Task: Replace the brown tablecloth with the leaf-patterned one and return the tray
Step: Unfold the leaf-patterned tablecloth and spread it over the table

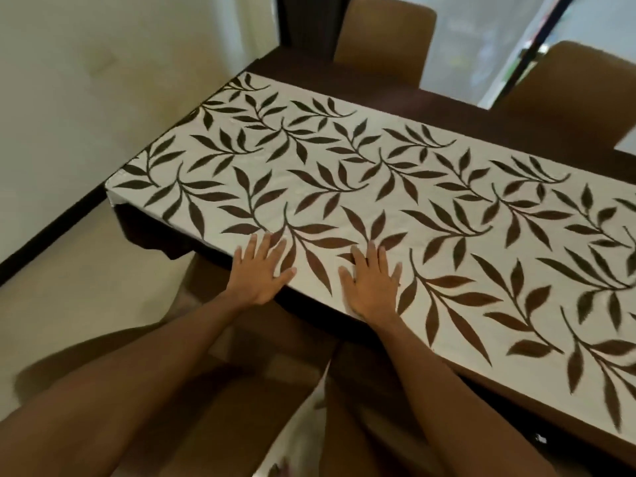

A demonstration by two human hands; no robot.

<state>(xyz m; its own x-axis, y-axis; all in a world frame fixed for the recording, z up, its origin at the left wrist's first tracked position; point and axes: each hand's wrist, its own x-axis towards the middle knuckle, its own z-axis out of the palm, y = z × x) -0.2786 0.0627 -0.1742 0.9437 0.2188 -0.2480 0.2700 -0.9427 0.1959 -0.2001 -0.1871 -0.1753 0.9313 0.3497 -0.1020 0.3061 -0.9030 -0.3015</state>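
Left hand: your left hand (256,273) lies flat on the leaf-patterned tablecloth (344,173), fingers (263,244) straight and spread, gripping nothing.
Right hand: your right hand (373,282) lies just beside the left, palm down and fingers spread, with nothing held.
Cloth position: it is spread over the desk (447,108), running ahead of your fingers and well off to their right. Its near hem passes beneath the heels of your hands.
Uncovered desk: a dark strip shows beyond the cloth, far ahead of the fingers.
Dark drape (144,232): it hangs at the corner left of your left fingers. Whether it is the brown tablecloth or part of the desk, you cannot tell.
Tray: not in view.
Handling, judged: the fabric looks thin, light and limp, likely to slide and ruck under a sideways push. It is not fragile.
Where to take hold, judged: smooth it with flat palms. To shift it, pinch the near hem at two points well apart and pull evenly.
Risk, judged: a one-sided tug would skew the cloth against the desk edge.
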